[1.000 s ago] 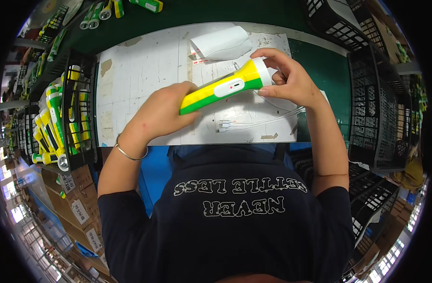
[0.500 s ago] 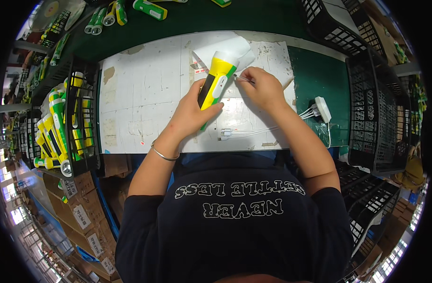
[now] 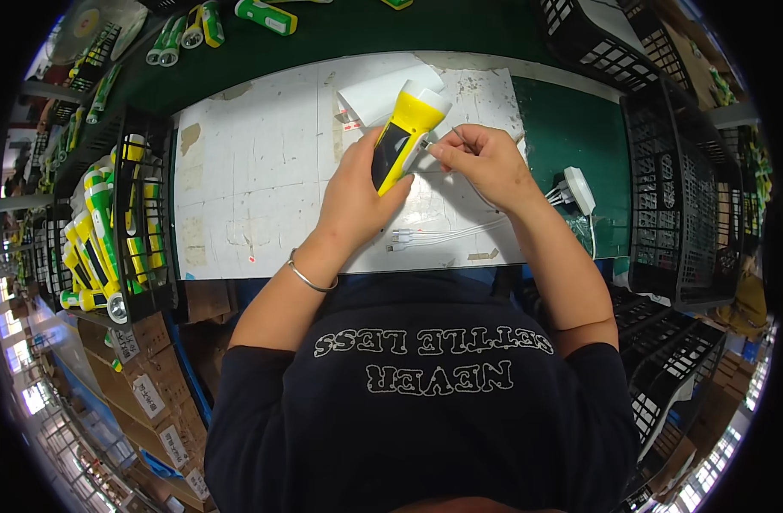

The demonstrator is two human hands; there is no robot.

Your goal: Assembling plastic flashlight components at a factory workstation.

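Observation:
My left hand (image 3: pixel 357 192) wraps round a yellow, green and white flashlight (image 3: pixel 417 111) with a dark panel along its body. Its white head points away from me, tilted to the right. Between the thumb and fingers of my right hand (image 3: pixel 487 162) is the small plug of a charging cable (image 3: pixel 429 147), right against the flashlight's side; whether it sits in a socket I cannot tell. Several white charging cables (image 3: pixel 447 239) lie below my hands, their loose plugs pointing left. They run under my right forearm to a white charger block (image 3: pixel 578 191).
A curled white sheet (image 3: pixel 383 92) lies behind the flashlight on the white board (image 3: pixel 255 162). At left, a black basket (image 3: pixel 152 282) holds several flashlights. More flashlights (image 3: pixel 267 17) lie on the green table beyond. Black crates (image 3: pixel 686 197) stand at right.
My left hand has rolled the flashlight so its dark panel faces up more. The plug in my right hand has come up to the flashlight's side.

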